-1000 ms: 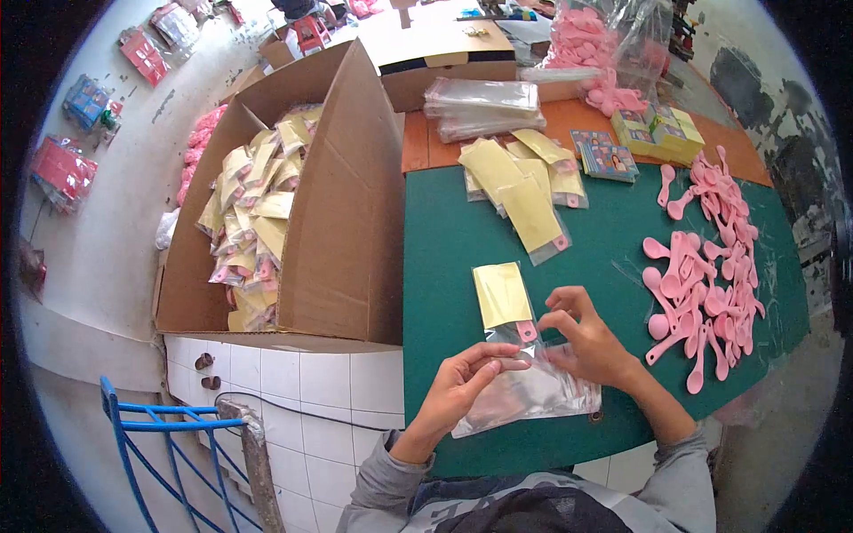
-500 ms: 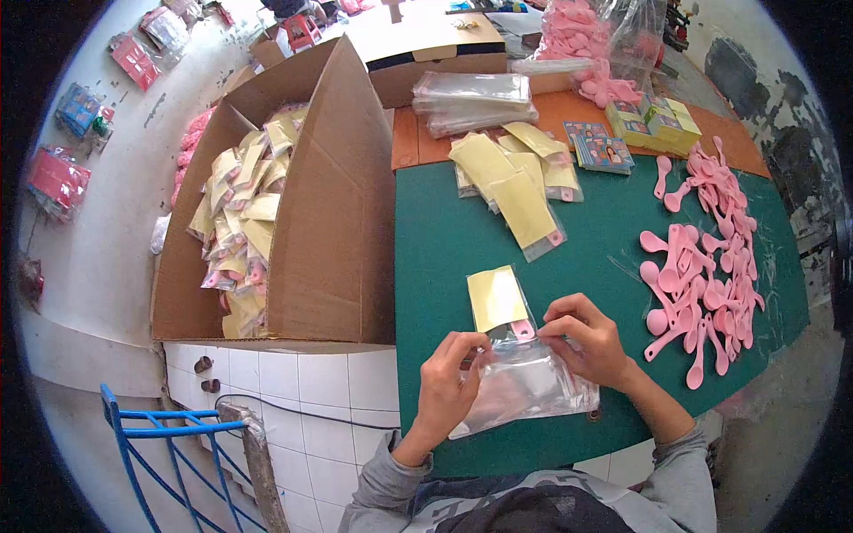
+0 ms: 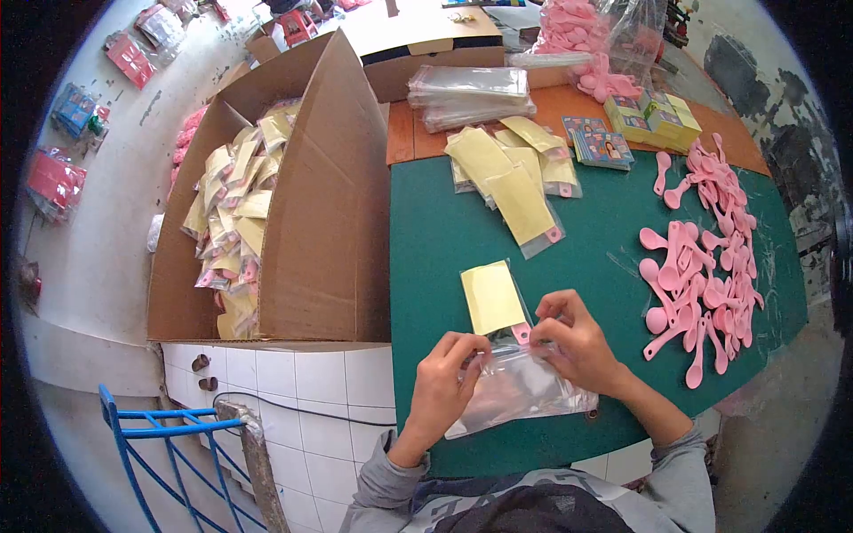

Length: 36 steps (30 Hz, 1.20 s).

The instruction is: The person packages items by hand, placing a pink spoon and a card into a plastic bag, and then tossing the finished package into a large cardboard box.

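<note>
In front of me lies a clear plastic bag holding a yellow card (image 3: 493, 299) and a pink spoon, whose holed handle end (image 3: 522, 333) shows at the near edge. My left hand (image 3: 446, 382) is closed, thumb and fingers pinched at the left of the bag's near end. On the other side, my right hand (image 3: 577, 345) pinches the right of that end, close to the spoon handle. Beneath both hands is a pile of clear bags (image 3: 524, 395). The exact film between my fingertips is hard to see.
Filled bags (image 3: 520, 204) lie farther back, beside small printed cards (image 3: 600, 142) and yellow card stacks (image 3: 653, 120). Loose pink spoons (image 3: 693, 284) cover the right side. A large cardboard box (image 3: 324, 231) with filled bags stands left of the green table (image 3: 426, 222).
My right hand has shifted slightly, its fingers moving left and down at the bag's near end. The bag with the yellow card has tilted a little. My left hand stays nearly in place.
</note>
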Each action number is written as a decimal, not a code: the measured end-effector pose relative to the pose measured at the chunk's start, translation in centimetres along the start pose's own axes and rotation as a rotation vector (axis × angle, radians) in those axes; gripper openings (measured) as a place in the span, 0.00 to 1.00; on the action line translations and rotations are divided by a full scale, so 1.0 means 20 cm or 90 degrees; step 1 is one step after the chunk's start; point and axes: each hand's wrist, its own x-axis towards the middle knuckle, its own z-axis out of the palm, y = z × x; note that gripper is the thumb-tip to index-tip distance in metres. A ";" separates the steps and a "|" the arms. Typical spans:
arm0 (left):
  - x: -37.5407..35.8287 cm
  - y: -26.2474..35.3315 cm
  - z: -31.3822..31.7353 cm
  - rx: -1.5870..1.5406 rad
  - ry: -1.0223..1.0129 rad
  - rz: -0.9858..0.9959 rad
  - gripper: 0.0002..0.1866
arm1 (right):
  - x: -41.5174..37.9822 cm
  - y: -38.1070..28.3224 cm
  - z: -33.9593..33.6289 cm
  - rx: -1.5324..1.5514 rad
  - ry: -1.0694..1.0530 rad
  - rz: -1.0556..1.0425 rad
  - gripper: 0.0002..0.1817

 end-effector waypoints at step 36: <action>0.02 -0.03 0.02 -0.162 -0.031 -0.131 0.20 | 0.02 -0.01 0.10 0.412 0.084 0.395 0.14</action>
